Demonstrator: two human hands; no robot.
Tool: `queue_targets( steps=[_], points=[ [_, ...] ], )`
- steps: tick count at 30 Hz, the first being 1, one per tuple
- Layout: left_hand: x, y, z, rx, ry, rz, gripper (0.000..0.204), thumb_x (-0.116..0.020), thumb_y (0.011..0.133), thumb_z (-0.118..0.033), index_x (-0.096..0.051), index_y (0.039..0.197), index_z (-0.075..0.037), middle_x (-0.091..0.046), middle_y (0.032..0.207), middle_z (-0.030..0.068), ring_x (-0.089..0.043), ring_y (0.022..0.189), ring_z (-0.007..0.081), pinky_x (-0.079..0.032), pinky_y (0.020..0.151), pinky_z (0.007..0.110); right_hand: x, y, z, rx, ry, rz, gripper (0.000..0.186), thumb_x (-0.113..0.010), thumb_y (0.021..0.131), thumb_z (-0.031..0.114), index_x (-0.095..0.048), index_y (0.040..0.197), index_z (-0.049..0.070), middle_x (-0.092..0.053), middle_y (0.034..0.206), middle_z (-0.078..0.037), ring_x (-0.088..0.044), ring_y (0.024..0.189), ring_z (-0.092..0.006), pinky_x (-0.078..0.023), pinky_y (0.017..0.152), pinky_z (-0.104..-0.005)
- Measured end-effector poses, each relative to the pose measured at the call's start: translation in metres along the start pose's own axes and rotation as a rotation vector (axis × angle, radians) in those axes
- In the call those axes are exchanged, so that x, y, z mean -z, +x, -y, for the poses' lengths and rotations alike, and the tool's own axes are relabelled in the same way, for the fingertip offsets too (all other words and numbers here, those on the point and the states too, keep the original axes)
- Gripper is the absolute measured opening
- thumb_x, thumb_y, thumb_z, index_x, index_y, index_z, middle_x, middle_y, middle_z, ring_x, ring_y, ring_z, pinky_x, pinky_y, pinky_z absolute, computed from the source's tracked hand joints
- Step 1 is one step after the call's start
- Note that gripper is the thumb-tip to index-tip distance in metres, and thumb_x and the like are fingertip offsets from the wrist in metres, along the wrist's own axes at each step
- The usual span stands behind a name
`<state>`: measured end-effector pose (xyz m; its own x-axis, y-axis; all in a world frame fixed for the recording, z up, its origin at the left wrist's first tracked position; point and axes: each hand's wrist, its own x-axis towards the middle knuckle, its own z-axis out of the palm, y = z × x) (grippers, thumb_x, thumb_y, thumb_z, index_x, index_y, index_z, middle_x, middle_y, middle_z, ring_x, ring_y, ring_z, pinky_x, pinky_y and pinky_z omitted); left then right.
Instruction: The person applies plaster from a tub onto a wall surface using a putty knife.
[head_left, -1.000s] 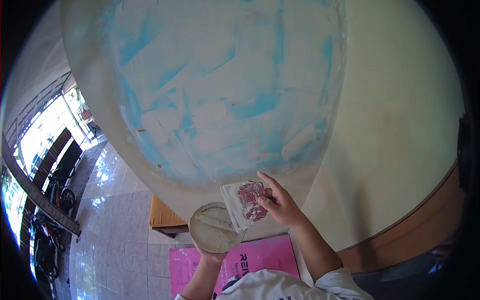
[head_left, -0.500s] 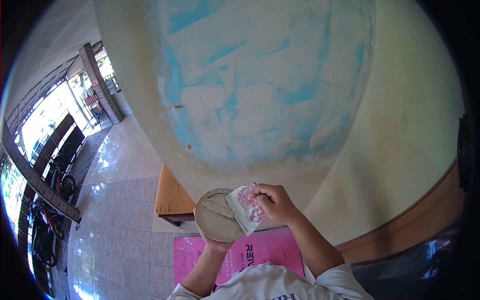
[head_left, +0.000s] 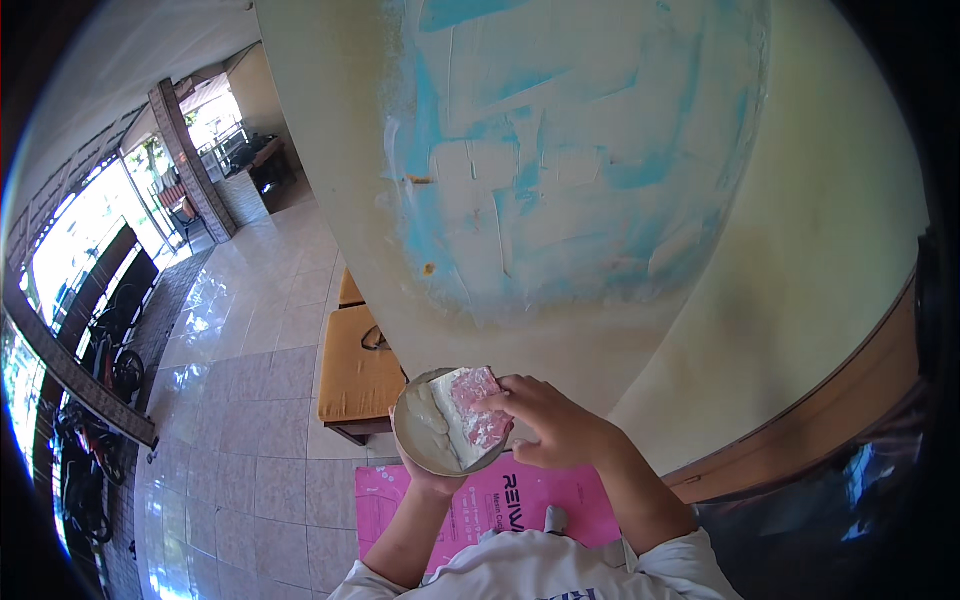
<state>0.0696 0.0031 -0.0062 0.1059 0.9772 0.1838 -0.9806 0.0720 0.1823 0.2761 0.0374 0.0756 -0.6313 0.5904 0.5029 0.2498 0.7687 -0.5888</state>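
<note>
Near me, the person's left hand (head_left: 432, 478) grasps a round bowl (head_left: 406, 440) from beneath, most of its fingers hidden under the base. Pale paste (head_left: 426, 416) lies heaped in the bowl's left part, and a flat scraper (head_left: 468, 412), whitish with a smeared pink face, sits in the right part, tilted and reaching the right rim. The right hand (head_left: 560, 425) comes in from the right, fingers laid on the pink face, thumb held off; I can't tell whether they clench it. Farther off rises a wall with a blue and whitish patch (head_left: 560, 160). An orange-topped bench (head_left: 355, 365) stands to the left; below, nearer, lies a pink printed sheet (head_left: 470, 515).
</note>
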Motion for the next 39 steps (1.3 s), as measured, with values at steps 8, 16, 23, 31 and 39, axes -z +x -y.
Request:
queue_targets(
  steps=[8, 16, 23, 31, 39],
  points=[
    [0.007, 0.003, -0.006, 0.195, -0.069, -0.125, 0.071, -0.042, 0.097, -0.066, -0.049, 0.145, -0.014, -0.05, 0.149, 0.0132, -0.051, 0.135, 0.0354, -0.042, 0.112, 0.056, -0.003, -0.007, 0.012, -0.002, -0.4, -0.15, 0.051, -0.082, 0.068, 0.014, -0.068, 0.117, 0.021, -0.059, 0.104, -0.003, -0.058, 0.095, -0.0266, -0.045, 0.085, -0.0407],
    [0.006, 0.006, -0.01, 0.192, -0.175, -0.066, 0.066, -0.045, 0.097, -0.064, -0.051, 0.142, -0.017, -0.054, 0.145, 0.0081, -0.051, 0.133, 0.0328, -0.042, 0.112, 0.053, 0.005, 0.004, 0.02, 0.026, -0.527, -0.178, 0.037, -0.08, 0.068, 0.014, -0.068, 0.104, 0.018, -0.058, 0.104, -0.005, -0.058, 0.097, -0.0269, -0.045, 0.082, -0.042],
    [0.004, 0.015, 0.007, 0.17, -0.141, -0.062, 0.066, -0.041, 0.099, -0.061, -0.049, 0.144, -0.014, -0.053, 0.146, 0.0112, -0.052, 0.133, 0.033, -0.043, 0.111, 0.054, -0.019, -0.01, -0.011, -0.001, -0.385, -0.281, 0.037, -0.08, 0.064, 0.013, -0.067, 0.099, 0.017, -0.057, 0.104, -0.007, -0.058, 0.098, -0.0282, -0.044, 0.082, -0.0418],
    [-0.009, 0.035, 0.044, 0.219, -0.234, -0.041, 0.069, -0.036, 0.101, -0.061, -0.045, 0.147, -0.011, -0.05, 0.148, 0.0138, -0.053, 0.132, 0.0341, -0.043, 0.112, 0.054, 0.036, -0.011, -0.016, 0.134, -0.453, -0.262, 0.037, -0.081, 0.061, 0.015, -0.068, 0.096, 0.017, -0.056, 0.103, -0.008, -0.058, 0.097, -0.0299, -0.044, 0.084, -0.0438],
    [-0.017, 0.058, 0.099, 0.109, -0.06, 0.109, 0.062, -0.035, 0.105, -0.048, -0.035, 0.153, -0.008, -0.042, 0.154, 0.0169, -0.047, 0.138, 0.0341, -0.04, 0.115, 0.052, 0.088, -0.021, -0.046, 0.183, -0.495, -0.177, 0.036, -0.081, 0.062, 0.017, -0.066, 0.095, 0.017, -0.056, 0.102, -0.006, -0.058, 0.102, -0.0294, -0.044, 0.09, -0.0456]
  ],
)
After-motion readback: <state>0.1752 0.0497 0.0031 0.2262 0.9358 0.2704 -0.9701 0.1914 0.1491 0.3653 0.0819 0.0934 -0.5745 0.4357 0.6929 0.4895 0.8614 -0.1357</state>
